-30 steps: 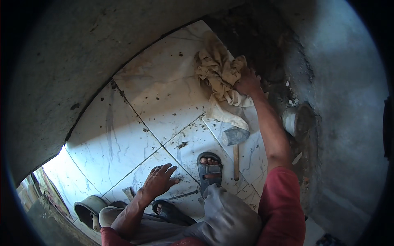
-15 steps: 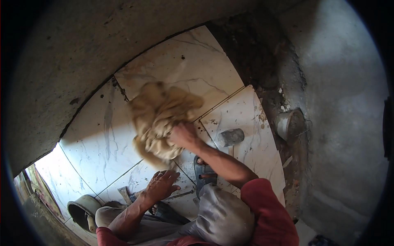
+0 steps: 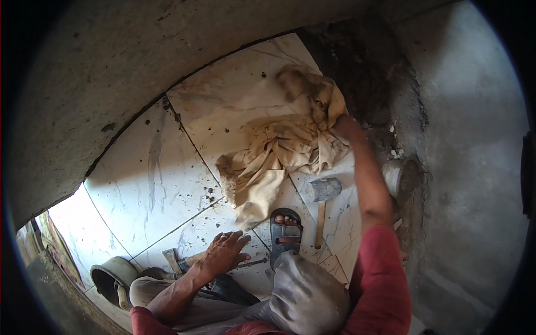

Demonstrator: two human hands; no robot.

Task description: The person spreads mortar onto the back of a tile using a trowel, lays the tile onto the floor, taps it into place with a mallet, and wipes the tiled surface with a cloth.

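Observation:
A dirty tan cloth (image 3: 279,142) lies spread and crumpled over the marbled floor tiles (image 3: 148,192). My right hand (image 3: 347,127) grips its right end near the tiles' far right edge, fingers partly hidden by the folds. Smeared wet marks and dark crumbs show on the tiles around the cloth. My left hand (image 3: 224,252) hovers near my left knee, fingers apart, holding nothing. Below the cloth, a mallet (image 3: 325,190) with a grey head and wooden handle rests on a tile, just right of my sandalled foot (image 3: 286,229).
A dark bucket (image 3: 114,279) lies at the lower left, beside a hammer-like tool (image 3: 172,260) partly behind my left arm. A round pale container (image 3: 399,177) stands against the right wall (image 3: 469,184). Bare dark soil (image 3: 357,72) borders the tiles at the far right.
My right hand has swept the cloth rightward and away from me, and the cloth has spread out from a bunched heap. The mallet's handle is now uncovered. My left hand has barely moved.

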